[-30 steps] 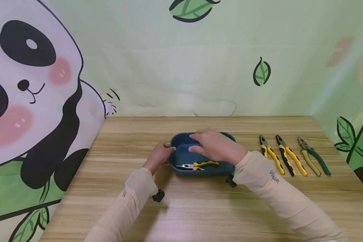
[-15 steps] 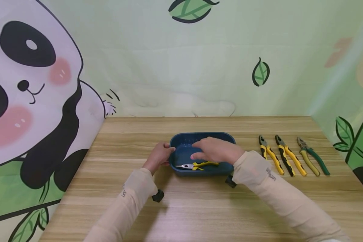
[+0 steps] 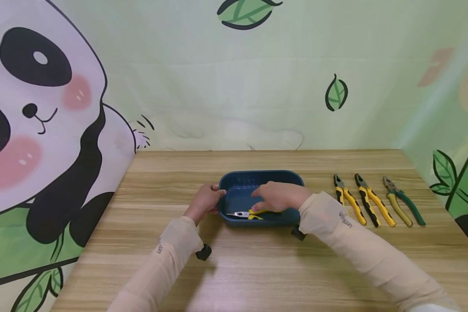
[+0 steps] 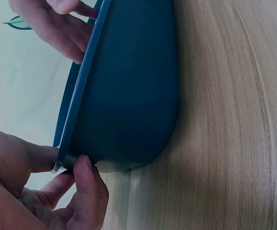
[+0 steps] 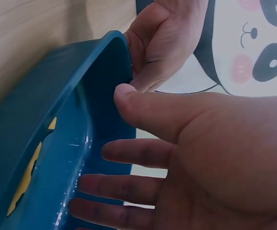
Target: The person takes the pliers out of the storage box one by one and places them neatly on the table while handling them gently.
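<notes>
A dark blue plastic tray (image 3: pixel 242 223) sits on the wooden table, and inside it lies a pair of long-nose pliers (image 3: pixel 241 215) with yellow and black handles. My left hand (image 3: pixel 203 202) pinches the tray's left rim between thumb and fingers, as the left wrist view shows at the tray wall (image 4: pixel 129 86). Over the tray hovers my right hand (image 3: pixel 281 195), fingers spread and holding nothing in the right wrist view. Its thumb overlaps the pliers' handles in the head view and partly hides them. Yellow handle parts (image 5: pixel 26 178) show past the tray wall in the right wrist view.
To the right of the tray, several pliers lie side by side: yellow-black combination pliers (image 3: pixel 349 197), another yellow-black pair (image 3: pixel 372 201), and green-handled pliers (image 3: pixel 407 203). A panda-print backdrop (image 3: pixel 203 86) stands behind the table.
My right hand has come down and nearer across the tray, from the far side toward the pliers lying in it. The left hand keeps its hold on the rim.
</notes>
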A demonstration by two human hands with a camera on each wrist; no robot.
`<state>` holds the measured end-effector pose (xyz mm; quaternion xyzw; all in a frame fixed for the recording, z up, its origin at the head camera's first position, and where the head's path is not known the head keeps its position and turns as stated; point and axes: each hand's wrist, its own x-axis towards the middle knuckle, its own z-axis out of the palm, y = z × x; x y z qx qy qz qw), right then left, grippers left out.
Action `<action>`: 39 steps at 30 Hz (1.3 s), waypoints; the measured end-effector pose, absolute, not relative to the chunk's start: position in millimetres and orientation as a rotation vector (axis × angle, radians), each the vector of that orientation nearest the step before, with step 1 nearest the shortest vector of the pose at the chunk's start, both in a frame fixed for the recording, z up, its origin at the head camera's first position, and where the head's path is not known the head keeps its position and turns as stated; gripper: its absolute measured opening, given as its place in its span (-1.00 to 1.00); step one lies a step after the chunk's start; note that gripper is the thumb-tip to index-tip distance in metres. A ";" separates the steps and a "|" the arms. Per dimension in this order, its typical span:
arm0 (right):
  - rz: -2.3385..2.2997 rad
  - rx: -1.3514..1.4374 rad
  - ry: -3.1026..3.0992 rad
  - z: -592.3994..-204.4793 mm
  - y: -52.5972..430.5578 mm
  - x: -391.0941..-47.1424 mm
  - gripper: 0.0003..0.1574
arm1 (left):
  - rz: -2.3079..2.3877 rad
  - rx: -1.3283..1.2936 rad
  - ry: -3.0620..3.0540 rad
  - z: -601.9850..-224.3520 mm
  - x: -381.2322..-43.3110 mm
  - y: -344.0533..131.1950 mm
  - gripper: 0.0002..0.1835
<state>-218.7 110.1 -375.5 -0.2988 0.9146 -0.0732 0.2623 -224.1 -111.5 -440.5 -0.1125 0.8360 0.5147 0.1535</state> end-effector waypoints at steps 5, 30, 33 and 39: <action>-0.156 -0.801 2.449 -378.8 109.4 -223.6 -0.33 | 1.484 -0.323 2.391 -440.8 -224.0 -111.9 -0.70; -0.002 -0.664 2.375 -391.4 99.2 -237.4 -0.44 | 1.496 -0.314 2.383 -438.3 -221.6 -112.0 -0.71; 0.000 -0.656 2.366 -392.8 96.3 -238.7 -0.52 | 1.501 -0.316 2.381 -438.0 -221.4 -112.2 -0.72; 0.025 -0.661 2.364 -394.4 91.5 -240.4 -0.80 | 1.513 -0.318 2.367 -437.3 -221.6 -112.4 -0.73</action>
